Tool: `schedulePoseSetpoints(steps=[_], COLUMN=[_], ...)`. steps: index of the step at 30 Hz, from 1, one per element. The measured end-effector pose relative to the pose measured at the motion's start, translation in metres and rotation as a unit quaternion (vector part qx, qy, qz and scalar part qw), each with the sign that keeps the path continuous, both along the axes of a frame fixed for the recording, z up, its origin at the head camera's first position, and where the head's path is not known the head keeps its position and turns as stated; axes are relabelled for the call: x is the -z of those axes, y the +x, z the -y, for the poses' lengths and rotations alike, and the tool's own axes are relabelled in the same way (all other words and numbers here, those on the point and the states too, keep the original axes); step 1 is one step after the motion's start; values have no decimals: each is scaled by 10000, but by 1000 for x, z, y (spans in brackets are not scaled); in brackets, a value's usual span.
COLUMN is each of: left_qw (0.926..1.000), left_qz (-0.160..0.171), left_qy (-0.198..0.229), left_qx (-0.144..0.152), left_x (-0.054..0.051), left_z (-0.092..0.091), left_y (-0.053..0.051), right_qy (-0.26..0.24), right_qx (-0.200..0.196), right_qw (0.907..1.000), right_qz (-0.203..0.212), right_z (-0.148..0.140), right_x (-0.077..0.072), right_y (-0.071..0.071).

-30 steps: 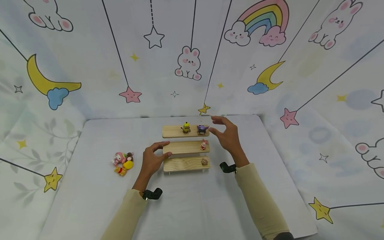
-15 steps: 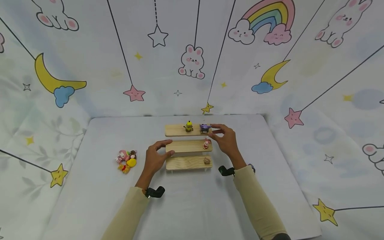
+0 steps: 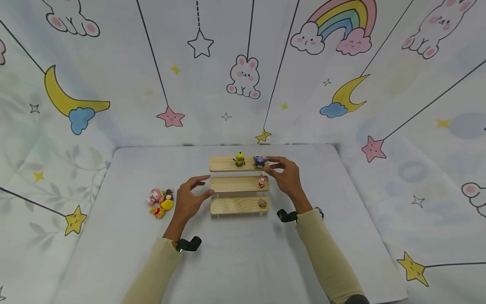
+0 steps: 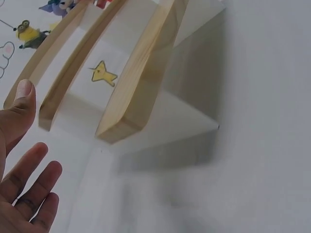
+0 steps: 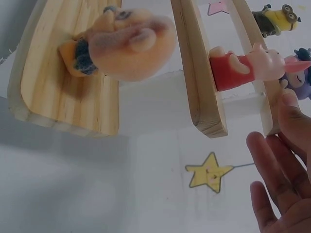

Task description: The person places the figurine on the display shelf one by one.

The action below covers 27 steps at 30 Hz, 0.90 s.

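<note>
A three-tier wooden display shelf stands mid-table. My right hand pinches the right end of its top board, thumb in front, beside a purple figurine. In the right wrist view the thumb overlaps that figurine, so contact with it is unclear. My left hand is just off the shelf's left side, fingers apart and holding nothing. A yellow minion figurine stands on the top board, a pink-and-red figurine on the middle one, a small brown figurine on the lowest.
Several small figurines lie in a cluster on the white table, left of my left hand. Behind and beside the table hangs a printed backdrop with stars, moons and rabbits.
My right hand has closed in on the top board's right end. My left hand has let go of the middle board and drawn slightly left. The view has shifted a little.
</note>
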State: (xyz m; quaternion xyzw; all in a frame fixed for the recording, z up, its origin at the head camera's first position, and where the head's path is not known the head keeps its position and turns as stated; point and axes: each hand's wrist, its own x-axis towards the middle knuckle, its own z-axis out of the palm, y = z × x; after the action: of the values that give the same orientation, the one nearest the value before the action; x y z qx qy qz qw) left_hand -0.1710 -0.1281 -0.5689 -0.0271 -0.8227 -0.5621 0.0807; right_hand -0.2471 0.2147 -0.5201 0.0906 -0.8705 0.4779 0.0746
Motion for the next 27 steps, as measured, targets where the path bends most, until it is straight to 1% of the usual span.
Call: schedulePoseSetpoints(steps=[5, 10, 13, 15, 20, 23, 27], left_qw=[9998, 9984, 9971, 9953, 9927, 9918, 9887], left_qz=[-58, -130, -39, 70, 265, 355, 533], left_qy=[-172, -396, -533, -706, -807, -800, -994], left_qx=[-122, -377, -540, -661, -852, -931, -986], left_x=[-5, -6, -6, -5, -3, -2, 2], left_z=[20, 47, 65, 77, 104, 117, 131], left_y=[3, 7, 9, 11, 16, 18, 19], right_qy=[25, 1, -22, -18, 12, 18, 38], right_qx=[-19, -2, 19, 43, 83, 75, 79], right_qw=[10000, 10000, 10000, 10000, 9999, 10000, 10000], right_qz=[-40, 0, 32, 54, 72, 53, 36], right_z=[-1, -1, 0, 0, -1, -1, -1], right_x=[-1, 0, 0, 1, 2, 3, 3], right_y=[0, 0, 0, 0, -1, -1, -1])
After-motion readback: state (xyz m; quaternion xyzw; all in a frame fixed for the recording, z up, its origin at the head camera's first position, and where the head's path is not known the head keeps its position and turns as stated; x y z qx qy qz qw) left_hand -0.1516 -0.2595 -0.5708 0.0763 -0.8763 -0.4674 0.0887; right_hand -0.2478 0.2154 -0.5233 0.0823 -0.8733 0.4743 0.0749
